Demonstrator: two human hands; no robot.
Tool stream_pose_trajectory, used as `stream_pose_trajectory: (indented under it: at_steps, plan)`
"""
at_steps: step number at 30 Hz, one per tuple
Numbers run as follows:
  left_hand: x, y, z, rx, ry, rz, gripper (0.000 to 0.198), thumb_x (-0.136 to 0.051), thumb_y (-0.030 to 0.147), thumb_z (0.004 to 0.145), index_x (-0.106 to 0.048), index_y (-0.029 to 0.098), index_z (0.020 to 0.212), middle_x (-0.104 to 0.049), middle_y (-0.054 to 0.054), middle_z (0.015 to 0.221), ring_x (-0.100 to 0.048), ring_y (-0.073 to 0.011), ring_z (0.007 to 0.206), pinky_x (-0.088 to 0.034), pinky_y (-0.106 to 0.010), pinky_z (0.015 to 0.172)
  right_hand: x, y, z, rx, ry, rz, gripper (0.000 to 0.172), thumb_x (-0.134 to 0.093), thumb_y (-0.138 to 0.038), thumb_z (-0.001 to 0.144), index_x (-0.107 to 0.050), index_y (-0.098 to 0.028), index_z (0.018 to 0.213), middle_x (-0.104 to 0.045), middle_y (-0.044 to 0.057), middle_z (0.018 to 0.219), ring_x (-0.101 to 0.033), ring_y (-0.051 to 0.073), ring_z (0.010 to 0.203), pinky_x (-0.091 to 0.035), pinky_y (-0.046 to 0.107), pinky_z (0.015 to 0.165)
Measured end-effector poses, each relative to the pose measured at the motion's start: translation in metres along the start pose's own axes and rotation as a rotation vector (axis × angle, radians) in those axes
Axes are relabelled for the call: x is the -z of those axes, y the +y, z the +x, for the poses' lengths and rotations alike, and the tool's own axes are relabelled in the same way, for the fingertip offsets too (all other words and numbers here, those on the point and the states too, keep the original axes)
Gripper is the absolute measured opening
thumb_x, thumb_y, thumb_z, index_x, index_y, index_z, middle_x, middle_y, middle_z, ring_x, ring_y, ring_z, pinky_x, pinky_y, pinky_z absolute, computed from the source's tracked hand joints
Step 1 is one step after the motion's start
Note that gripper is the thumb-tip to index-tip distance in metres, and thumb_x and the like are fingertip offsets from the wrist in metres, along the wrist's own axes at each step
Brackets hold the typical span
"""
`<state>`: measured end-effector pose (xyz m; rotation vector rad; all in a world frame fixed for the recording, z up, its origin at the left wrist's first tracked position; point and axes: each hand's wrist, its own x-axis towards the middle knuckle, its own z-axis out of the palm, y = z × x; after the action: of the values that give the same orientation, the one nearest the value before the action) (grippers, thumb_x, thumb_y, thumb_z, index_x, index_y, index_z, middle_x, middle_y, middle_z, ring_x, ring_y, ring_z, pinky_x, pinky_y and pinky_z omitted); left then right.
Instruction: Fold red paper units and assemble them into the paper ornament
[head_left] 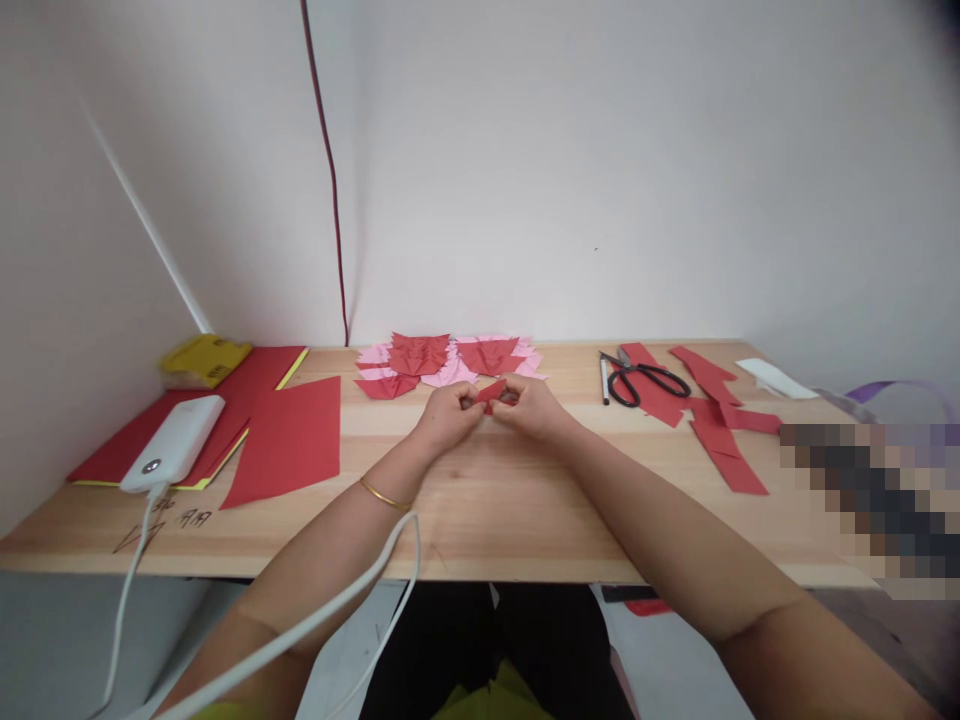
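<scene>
Between my two hands, over the middle of the wooden table, is a small piece of folded red paper [492,393]. My left hand [450,412] pinches its left side, with a gold bangle on that wrist. On the right side, the fingers of my right hand [529,405] are closed on the same paper. The hands partly hide it, so its full shape does not show. Just behind them lie folded red paper pieces [418,354] and folded pink paper pieces [450,374], overlapping in a cluster near the wall.
Black-handled scissors [646,384], a pen [604,380] and red paper scraps [724,450] lie to the right, with white paper [776,378] beyond. At left are red sheets [289,440], a white power bank [172,443] and a yellow packet [206,360]. A white cable [300,635] crosses my left arm.
</scene>
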<state>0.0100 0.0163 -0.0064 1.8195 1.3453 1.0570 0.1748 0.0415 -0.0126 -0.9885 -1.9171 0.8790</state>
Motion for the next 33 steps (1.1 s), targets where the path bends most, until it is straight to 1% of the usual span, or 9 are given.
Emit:
stream_pose_trajectory:
  at_steps: [3,6,13,16,19,22,28,31,33]
  plan:
    - [0.0003,0.0010,-0.0010,0.010,-0.011,0.040,0.011,-0.059,0.021,0.067,-0.054,0.014,0.061,-0.046,0.005,0.056,-0.038,-0.0081,0.054,-0.028,-0.021,0.052,-0.0014,-0.0033,-0.0003,-0.031,-0.004,-0.048,0.015,-0.057,-0.020,0.065,-0.067,-0.014,0.076,-0.065,0.002,0.071,-0.056,0.013,0.064,-0.042,0.022,0.058]
    - [0.0017,0.0025,-0.0013,0.028,-0.032,0.026,0.010,-0.059,0.021,0.066,-0.053,0.015,0.060,-0.044,0.005,0.054,-0.036,-0.0076,0.052,-0.027,-0.021,0.050,-0.0008,-0.0065,-0.0009,-0.050,-0.038,-0.031,0.018,-0.057,-0.020,0.064,-0.068,-0.015,0.077,-0.065,0.001,0.073,-0.056,0.012,0.063,-0.041,0.022,0.057]
    - [0.0044,0.0015,-0.0003,0.118,-0.038,-0.051,0.009,-0.059,0.023,0.064,-0.057,0.014,0.064,-0.047,0.005,0.056,-0.038,-0.0079,0.053,-0.029,-0.021,0.050,0.0077,-0.0067,0.0003,-0.101,-0.144,0.135,0.020,-0.051,-0.019,0.067,-0.068,-0.016,0.077,-0.068,0.001,0.079,-0.060,0.013,0.072,-0.045,0.023,0.066]
    - [0.0036,0.0005,-0.0003,0.134,-0.036,-0.087,0.011,-0.058,0.024,0.064,-0.057,0.014,0.064,-0.048,0.004,0.058,-0.039,-0.0080,0.053,-0.030,-0.021,0.052,0.0075,-0.0064,-0.0002,-0.121,-0.169,0.163,0.019,-0.053,-0.021,0.067,-0.067,-0.015,0.080,-0.068,0.002,0.081,-0.060,0.013,0.073,-0.046,0.024,0.068]
    - [0.0031,0.0014,-0.0007,0.108,-0.040,-0.034,0.012,-0.060,0.026,0.062,-0.056,0.014,0.062,-0.048,0.004,0.057,-0.039,-0.0080,0.054,-0.029,-0.021,0.051,0.0036,-0.0073,-0.0018,-0.114,-0.149,0.149,0.023,-0.057,-0.023,0.067,-0.067,-0.014,0.086,-0.068,0.003,0.082,-0.060,0.014,0.072,-0.045,0.024,0.065]
    - [0.0033,0.0024,-0.0008,0.094,-0.045,-0.006,0.013,-0.060,0.027,0.061,-0.054,0.015,0.061,-0.048,0.004,0.056,-0.039,-0.0080,0.053,-0.028,-0.021,0.050,0.0021,-0.0081,-0.0021,-0.099,-0.130,0.071,0.022,-0.054,-0.020,0.066,-0.068,-0.015,0.082,-0.067,0.002,0.078,-0.057,0.013,0.067,-0.043,0.022,0.060]
    - [0.0035,0.0012,0.0003,0.154,-0.041,-0.150,0.012,-0.058,0.025,0.062,-0.059,0.014,0.068,-0.053,0.003,0.060,-0.043,-0.0086,0.055,-0.032,-0.021,0.053,0.0084,-0.0056,0.0004,-0.078,-0.152,0.081,0.017,-0.048,-0.021,0.070,-0.064,-0.016,0.074,-0.063,0.000,0.072,-0.054,0.012,0.066,-0.042,0.023,0.062]
    - [0.0034,0.0015,0.0000,0.137,-0.040,-0.153,0.013,-0.060,0.026,0.062,-0.059,0.014,0.067,-0.052,0.004,0.059,-0.042,-0.0082,0.054,-0.031,-0.021,0.053,0.0068,-0.0048,-0.0008,-0.058,-0.183,0.091,0.019,-0.054,-0.024,0.070,-0.065,-0.016,0.083,-0.064,0.001,0.077,-0.055,0.013,0.069,-0.042,0.023,0.063]
    - [0.0037,0.0020,-0.0004,0.125,-0.046,-0.114,0.013,-0.060,0.026,0.063,-0.058,0.014,0.066,-0.051,0.004,0.060,-0.041,-0.0080,0.054,-0.031,-0.021,0.053,0.0044,-0.0055,-0.0021,-0.026,-0.184,0.072,0.021,-0.056,-0.024,0.070,-0.066,-0.016,0.085,-0.065,0.001,0.079,-0.055,0.013,0.069,-0.042,0.023,0.062]
